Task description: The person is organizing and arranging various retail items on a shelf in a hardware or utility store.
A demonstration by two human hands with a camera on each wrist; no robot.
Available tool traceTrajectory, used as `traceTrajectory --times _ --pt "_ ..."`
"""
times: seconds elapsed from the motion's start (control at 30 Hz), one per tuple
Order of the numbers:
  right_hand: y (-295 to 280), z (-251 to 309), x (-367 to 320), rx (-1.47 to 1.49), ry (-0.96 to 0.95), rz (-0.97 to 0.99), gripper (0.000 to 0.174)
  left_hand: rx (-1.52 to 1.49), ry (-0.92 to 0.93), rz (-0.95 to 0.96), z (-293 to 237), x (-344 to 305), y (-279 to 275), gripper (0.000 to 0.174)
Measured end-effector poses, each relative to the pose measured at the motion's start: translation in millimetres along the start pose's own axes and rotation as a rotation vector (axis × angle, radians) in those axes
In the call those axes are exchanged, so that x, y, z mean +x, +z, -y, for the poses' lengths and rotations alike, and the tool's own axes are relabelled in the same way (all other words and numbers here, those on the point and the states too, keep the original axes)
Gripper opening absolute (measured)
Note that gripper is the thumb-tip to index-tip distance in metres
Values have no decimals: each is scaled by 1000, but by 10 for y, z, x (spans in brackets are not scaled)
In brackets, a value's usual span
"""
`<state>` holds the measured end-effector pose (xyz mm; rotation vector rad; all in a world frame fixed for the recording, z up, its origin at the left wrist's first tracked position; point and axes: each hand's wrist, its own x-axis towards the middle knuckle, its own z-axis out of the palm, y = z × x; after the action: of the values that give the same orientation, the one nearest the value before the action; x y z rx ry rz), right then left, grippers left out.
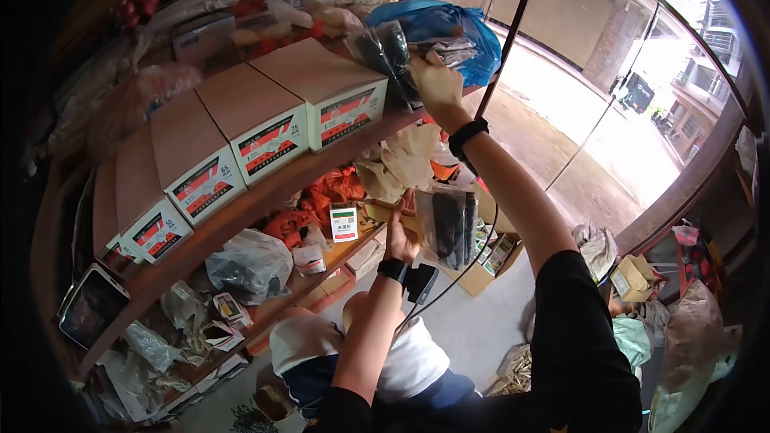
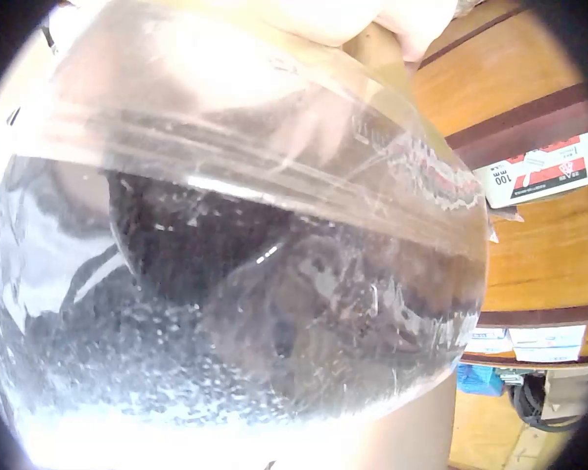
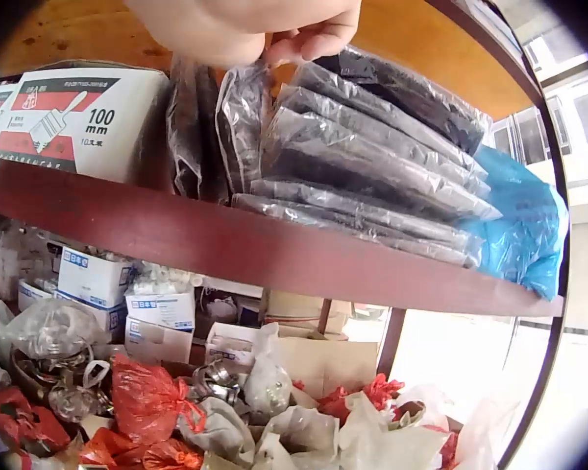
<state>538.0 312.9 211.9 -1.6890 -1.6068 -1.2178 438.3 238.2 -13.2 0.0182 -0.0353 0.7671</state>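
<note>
My left hand (image 1: 401, 239) holds a clear plastic packet (image 1: 451, 226) with something dark and flat inside, below the upper shelf. That packet (image 2: 274, 264) fills most of the left wrist view, its clear top band by the fingers. At the right end of the upper shelf is my right hand (image 1: 439, 90). In the right wrist view its curled fingers (image 3: 318, 37) pinch the top of an upright dark packet (image 3: 243, 122). Beside it lies a stack of similar packets (image 3: 372, 162), leaning and overlapping.
Paintbrush boxes (image 1: 269, 140) stand in a row along the upper shelf (image 3: 98, 211). A blue plastic bag (image 1: 473, 36) lies behind the packets. Below are red bags (image 3: 152, 397), white-blue boxes (image 3: 93, 277) and an open carton (image 1: 481, 277) on the floor. A cable hangs near my left wrist.
</note>
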Motion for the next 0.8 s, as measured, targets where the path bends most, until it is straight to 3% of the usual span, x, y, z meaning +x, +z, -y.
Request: traceTrajectory --times 0.07,0.13,0.2,0.3,0.4,0.47,0.57,0.73,0.8 --pt "-62 25 18 18 60 64 15 2 -4 16 15 11 -29 36" --pt "-121 49 95 32 -133 -251 21 -9 0 90 42 64 -103 38" --pt "-81 110 106 135 -166 -180 22 -20 -18 89 50 88 -115 38" --pt "-6 186 78 256 -29 -95 17 -17 -24 76 70 50 -96 39" --pt "24 188 82 180 -13 -54 17 13 16 97 66 65 -78 40" --pt "31 188 80 184 -55 -76 14 26 39 116 51 86 -67 41" --pt "-40 188 21 306 -9 -306 11 33 23 117 33 54 -54 41" --pt "-96 81 -86 404 -25 -237 11 61 48 136 21 20 11 39" --pt "-101 56 -134 572 90 56 11 45 42 126 31 -4 47 38"
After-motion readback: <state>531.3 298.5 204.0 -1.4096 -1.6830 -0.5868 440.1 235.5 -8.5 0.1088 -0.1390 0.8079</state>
